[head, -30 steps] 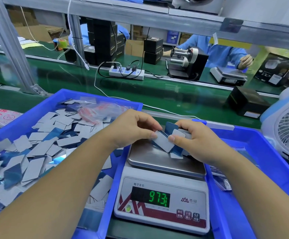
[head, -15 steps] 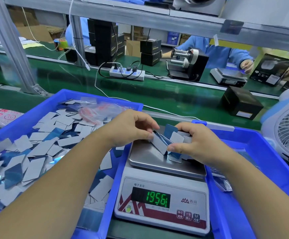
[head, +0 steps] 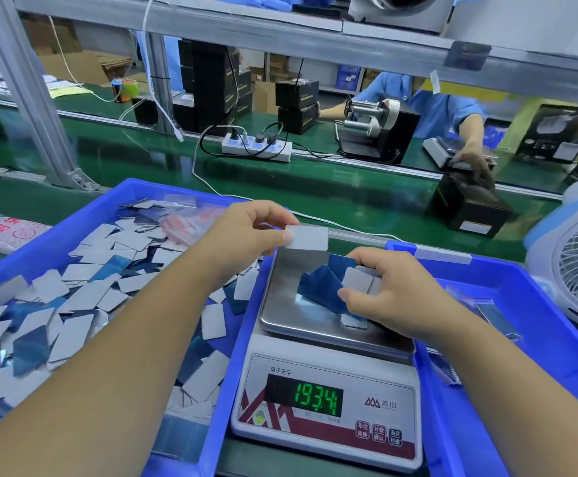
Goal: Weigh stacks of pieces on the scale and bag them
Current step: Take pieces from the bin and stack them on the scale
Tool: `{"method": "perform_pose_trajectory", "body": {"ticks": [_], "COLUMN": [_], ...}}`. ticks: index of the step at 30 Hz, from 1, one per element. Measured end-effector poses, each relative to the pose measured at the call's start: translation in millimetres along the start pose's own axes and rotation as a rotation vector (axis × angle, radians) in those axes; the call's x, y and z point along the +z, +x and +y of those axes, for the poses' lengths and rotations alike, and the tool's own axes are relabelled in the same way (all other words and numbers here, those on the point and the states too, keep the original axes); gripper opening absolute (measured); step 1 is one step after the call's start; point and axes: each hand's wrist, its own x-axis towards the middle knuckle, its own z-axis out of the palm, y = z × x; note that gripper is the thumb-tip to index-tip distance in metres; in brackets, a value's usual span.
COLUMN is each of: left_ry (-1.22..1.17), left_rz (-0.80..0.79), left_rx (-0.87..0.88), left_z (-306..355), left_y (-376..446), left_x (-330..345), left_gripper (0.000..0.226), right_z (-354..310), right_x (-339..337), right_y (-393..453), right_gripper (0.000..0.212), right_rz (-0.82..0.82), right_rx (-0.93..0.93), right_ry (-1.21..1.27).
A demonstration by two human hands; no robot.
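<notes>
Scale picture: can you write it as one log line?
left hand: pinches one piece | right hand: holds stack on scale | display: 193.4

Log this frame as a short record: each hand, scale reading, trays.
left hand: pinches one grey piece, raised above the pan's back edge
right hand: grips fanned stack of pieces standing on scale
display: 193.4
left tray: loose pieces
right tray: a few bags

A fanned stack of blue and grey pieces [head: 329,287] stands tilted on the scale [head: 325,383] pan; its display reads 193.4.
</notes>
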Motion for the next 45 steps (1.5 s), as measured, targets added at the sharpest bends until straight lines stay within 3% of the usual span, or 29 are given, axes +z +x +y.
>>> {"method": "perform_pose_trajectory", "body": {"ticks": [7, 12, 17, 22, 25, 31, 36, 39, 42, 45], "left_ry": [0.025, 0.116, 0.137, 0.25, 0.416, 0.337, 0.429, 0.47, 0.41, 0.509], "left_rz": [-0.078, -0.207, -0.288, -0.454, -0.39, -0.39, -0.339, -0.278, -0.229, -0.226], "left_rx": [0.021, 0.054, -0.011, 0.051, 0.158, 0.162, 0.178, 0.232, 0.255, 0.238], "left_z": [0.8, 3.0, 5.0, 8.7, 8.5, 7.9, 2.8, 1.1, 1.8, -0.6], "left_y": [-1.3, -4.4, -6.6, -14.8, -18.2, -18.8, -14.2, -13.0, -12.5, -10.9], "left_x": [15.3, 20.0, 14.6, 22.5, 37.3, 44.9, 40.7, 44.5, 45.2, 43.2], "left_gripper": [0.032, 0.032, 0.04, 0.051, 0.055, 0.069, 0.056, 0.047, 0.048, 0.054], "right_z": [-5.4, 1.3, 5.5, 4.5, 0.8, -6.2, -1.5, -3.3, -4.5, -2.9], "right_x": [2.6, 5.4, 6.9, 7.4, 11.2, 11.9, 4.7, 5.2, 4.0, 4.1], "right_y": [2.0, 6.6, 8.6, 8.8, 8.6, 10.0, 6.1, 5.8, 6.7, 5.7], "right_gripper": [0.008, 0.015, 0.032, 0.023, 0.023, 0.042, 0.041, 0.034, 0.029, 0.037], "right_rz": [0.129, 0.138, 0.117, 0.085, 0.148, 0.096, 0.028, 0.083, 0.16, 0.094], "right_rx": [-0.162, -0.172, -0.103, -0.096, -0.127, -0.148, -0.061, -0.074, -0.113, -0.068], "right_ry": [-0.207, -0.346, -0.338, -0.286, -0.28, -0.163, -0.054, -0.104, -0.122, -0.069]}}
